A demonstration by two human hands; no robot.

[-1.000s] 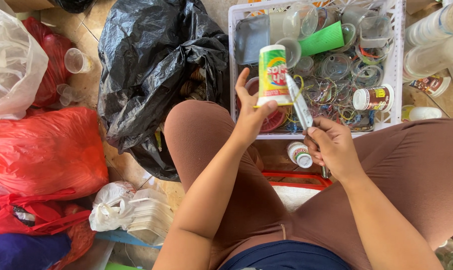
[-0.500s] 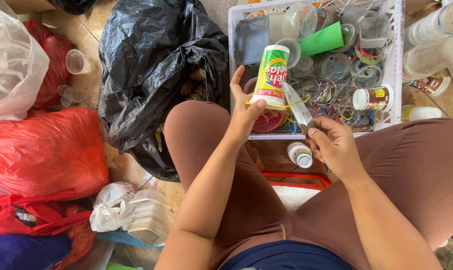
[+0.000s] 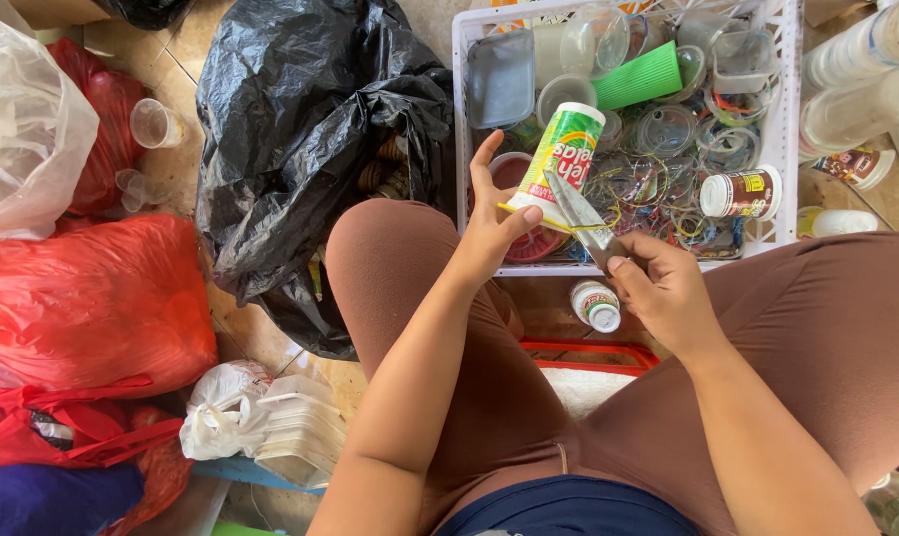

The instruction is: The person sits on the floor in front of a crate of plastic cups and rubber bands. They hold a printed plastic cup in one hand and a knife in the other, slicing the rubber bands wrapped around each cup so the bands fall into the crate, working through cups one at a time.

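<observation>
My left hand (image 3: 491,229) holds a tall white plastic cup with a green, yellow and red label (image 3: 561,159), tilted over the front edge of a white plastic crate (image 3: 787,129). My right hand (image 3: 666,290) grips a knife (image 3: 576,210) whose blade lies against the lower part of the cup. A strip of yellow label curls off at the cup's base. Both hands are above my knees, which are in brown trousers. A small white bottle (image 3: 596,305) lies on the floor between my legs.
The crate holds clear lids, rings, a green cup (image 3: 640,76) and a small labelled pot (image 3: 742,193). A black bag (image 3: 301,129) lies left of it, red bags (image 3: 82,298) and a clear bag (image 3: 23,129) further left. Stacked clear cups (image 3: 866,69) stand at right.
The cup has tilted further to the right in my left hand, and the knife blade has slid along the label, peeling a yellow strip.
</observation>
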